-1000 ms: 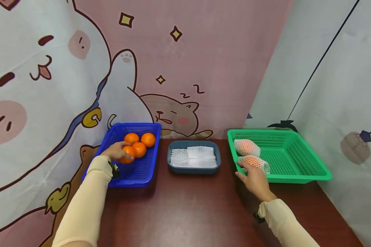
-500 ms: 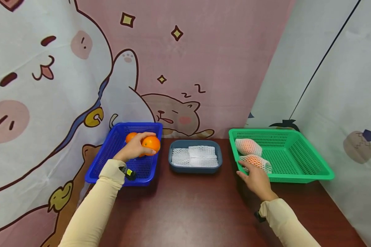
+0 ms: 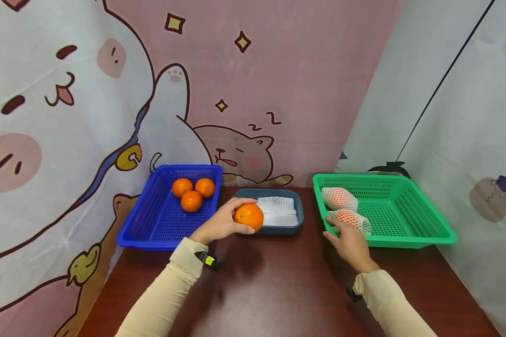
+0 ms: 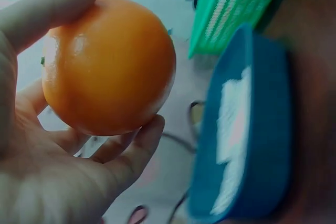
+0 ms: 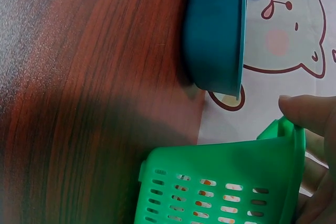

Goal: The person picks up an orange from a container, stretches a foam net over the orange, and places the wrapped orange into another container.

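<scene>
My left hand (image 3: 221,222) holds an orange (image 3: 249,217) in front of the small dark blue-grey tray (image 3: 278,230), thumb and fingers around the fruit. In the left wrist view the orange (image 4: 113,66) sits between the thumb above and fingertips below. White foam net sleeves (image 3: 278,210) lie in the tray, partly covered by the orange. My right hand (image 3: 350,245) rests by the front left rim of the green basket (image 3: 405,242), fingers relaxed. Beside it, inside the basket, are two oranges in foam nets (image 3: 339,199). In the right wrist view the thumb (image 5: 304,113) is near the rim.
A blue basket (image 3: 152,243) at the left contains three loose oranges (image 3: 191,201). Brown wooden table (image 3: 274,290) extends in front of the containers. A printed cloth (image 3: 299,84) hangs close behind them and along the sides.
My left hand has lifted an orange out of the blue basket and carried it right to the tray. The right hand has stayed at the green basket.
</scene>
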Demonstrator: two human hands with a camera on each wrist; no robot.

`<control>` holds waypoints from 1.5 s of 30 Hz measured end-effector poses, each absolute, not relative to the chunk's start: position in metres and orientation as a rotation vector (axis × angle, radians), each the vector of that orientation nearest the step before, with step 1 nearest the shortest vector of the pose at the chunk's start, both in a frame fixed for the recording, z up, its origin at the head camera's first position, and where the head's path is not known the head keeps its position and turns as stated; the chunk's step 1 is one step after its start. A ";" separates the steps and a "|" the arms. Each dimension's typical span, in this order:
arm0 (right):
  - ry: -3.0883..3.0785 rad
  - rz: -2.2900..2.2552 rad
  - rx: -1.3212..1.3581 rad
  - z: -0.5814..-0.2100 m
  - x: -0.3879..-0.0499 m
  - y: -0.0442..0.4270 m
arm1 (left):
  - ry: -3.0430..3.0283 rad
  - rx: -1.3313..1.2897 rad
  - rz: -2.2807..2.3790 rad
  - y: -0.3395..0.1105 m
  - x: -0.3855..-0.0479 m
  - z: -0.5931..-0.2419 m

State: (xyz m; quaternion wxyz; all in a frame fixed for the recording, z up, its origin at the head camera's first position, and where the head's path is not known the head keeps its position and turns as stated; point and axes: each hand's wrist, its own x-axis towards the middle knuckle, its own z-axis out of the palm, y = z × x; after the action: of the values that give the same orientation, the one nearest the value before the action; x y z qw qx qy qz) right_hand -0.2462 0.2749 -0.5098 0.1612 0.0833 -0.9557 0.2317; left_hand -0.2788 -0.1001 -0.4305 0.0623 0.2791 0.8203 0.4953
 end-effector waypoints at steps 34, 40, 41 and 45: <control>-2.718 0.663 0.232 -0.511 -0.245 0.273 | 2.419 0.679 1.285 -0.064 -0.246 -0.551; -2.715 0.661 0.235 -0.511 -0.245 0.273 | 2.423 0.679 1.282 -0.063 -0.245 -0.550; -2.715 0.659 0.235 -0.511 -0.246 0.273 | 2.425 0.681 1.280 -0.063 -0.245 -0.550; -2.715 0.651 0.228 -0.511 -0.246 0.274 | 2.432 0.694 1.270 -0.063 -0.243 -0.551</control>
State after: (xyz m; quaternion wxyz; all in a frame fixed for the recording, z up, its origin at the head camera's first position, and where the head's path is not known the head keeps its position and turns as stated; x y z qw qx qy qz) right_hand -0.2458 0.2738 -0.5114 0.1694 0.0803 -0.9552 0.2289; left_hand -0.2431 -0.0627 -0.5512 0.1551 0.2422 0.8490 0.4432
